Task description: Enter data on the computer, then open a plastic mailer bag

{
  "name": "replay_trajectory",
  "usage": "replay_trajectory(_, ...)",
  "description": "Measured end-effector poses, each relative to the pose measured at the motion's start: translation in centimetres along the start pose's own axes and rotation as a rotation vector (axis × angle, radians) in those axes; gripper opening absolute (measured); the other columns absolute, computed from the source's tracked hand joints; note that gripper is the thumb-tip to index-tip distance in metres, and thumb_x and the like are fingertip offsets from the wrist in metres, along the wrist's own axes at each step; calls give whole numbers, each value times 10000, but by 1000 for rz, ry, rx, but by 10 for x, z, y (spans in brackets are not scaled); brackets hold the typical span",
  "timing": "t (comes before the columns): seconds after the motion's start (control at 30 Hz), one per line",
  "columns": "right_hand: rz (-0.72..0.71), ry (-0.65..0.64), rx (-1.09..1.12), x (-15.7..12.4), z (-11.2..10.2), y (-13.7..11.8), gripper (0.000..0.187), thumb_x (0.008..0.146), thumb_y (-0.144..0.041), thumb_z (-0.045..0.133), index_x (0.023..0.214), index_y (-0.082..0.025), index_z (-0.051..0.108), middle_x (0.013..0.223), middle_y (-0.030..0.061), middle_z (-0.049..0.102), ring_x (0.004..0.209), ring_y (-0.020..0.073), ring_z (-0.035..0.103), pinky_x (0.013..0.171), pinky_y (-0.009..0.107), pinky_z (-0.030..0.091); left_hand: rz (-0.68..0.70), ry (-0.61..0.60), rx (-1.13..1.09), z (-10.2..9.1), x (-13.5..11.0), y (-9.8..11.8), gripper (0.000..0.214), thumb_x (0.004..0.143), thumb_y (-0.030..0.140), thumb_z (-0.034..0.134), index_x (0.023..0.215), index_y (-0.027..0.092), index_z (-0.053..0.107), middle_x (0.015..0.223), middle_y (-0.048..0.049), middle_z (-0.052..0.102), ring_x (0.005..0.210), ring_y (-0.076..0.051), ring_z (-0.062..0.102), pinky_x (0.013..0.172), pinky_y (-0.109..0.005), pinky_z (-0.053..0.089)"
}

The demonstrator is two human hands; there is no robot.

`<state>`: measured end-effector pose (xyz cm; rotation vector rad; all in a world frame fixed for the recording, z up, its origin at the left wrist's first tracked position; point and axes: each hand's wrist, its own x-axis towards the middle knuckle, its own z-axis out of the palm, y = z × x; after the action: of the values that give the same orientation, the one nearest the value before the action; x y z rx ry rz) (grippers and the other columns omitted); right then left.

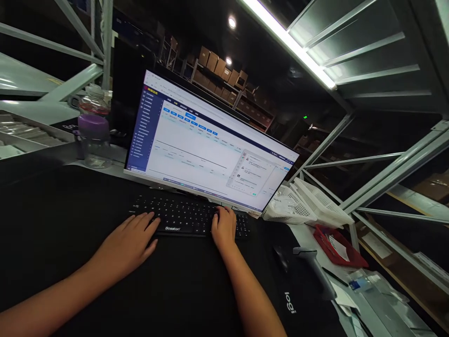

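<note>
A black keyboard [187,215] marked "Bosston" lies on a dark desk mat [182,290], just below a lit monitor [206,140]. My left hand [128,241] is open, palm down, its fingers stretched over the keyboard's left end and the thumb apart on the mat. Over the right part of the keyboard rests my right hand [224,227], fingers bent forward onto the keys and thumb a little apart, holding nothing. On the screen are a page of tables with a dark side menu and a small chat window at the lower right.
Right of the keyboard lie a black mouse [281,258] and a handheld barcode scanner [315,269]. Beyond them are white baskets [319,201] and a red tray [329,255]. A clear bottle with a purple band [94,126] stands left of the monitor. Metal shelf posts [396,168] frame the desk.
</note>
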<state>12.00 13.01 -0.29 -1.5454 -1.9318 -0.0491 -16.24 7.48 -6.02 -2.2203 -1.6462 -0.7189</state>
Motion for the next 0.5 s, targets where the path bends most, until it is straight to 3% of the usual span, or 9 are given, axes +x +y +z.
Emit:
replay_trajectory(0.23,2,-15,-3,-5,-4,-4,378,1002,-208,489,1328,-121,661,1282,167,695,1362,310,525,1201,510,368,8,0,31,-7,-1,4,526,921,344,434,1339,114,653,1411,-210,675,1332,-349,620,1176,-555,454)
replay_trajectory(0.4,-168,-74,54,-16,2,-20,329,960,-183,564,1261,-195,695,1317,127,647,1305,265,557,1162,454,430,-15,-7,21,-9,0,7,503,907,327,455,1322,136,666,1411,-195,682,1345,-339,616,1185,-539,457)
replay_trajectory(0.5,-196,-106,52,-19,7,-30,285,963,-216,607,1220,-217,729,1342,120,631,1342,282,531,1177,473,417,-26,-9,8,-10,0,8,503,905,325,460,1319,133,669,1412,-203,681,1342,-341,621,1185,-545,458)
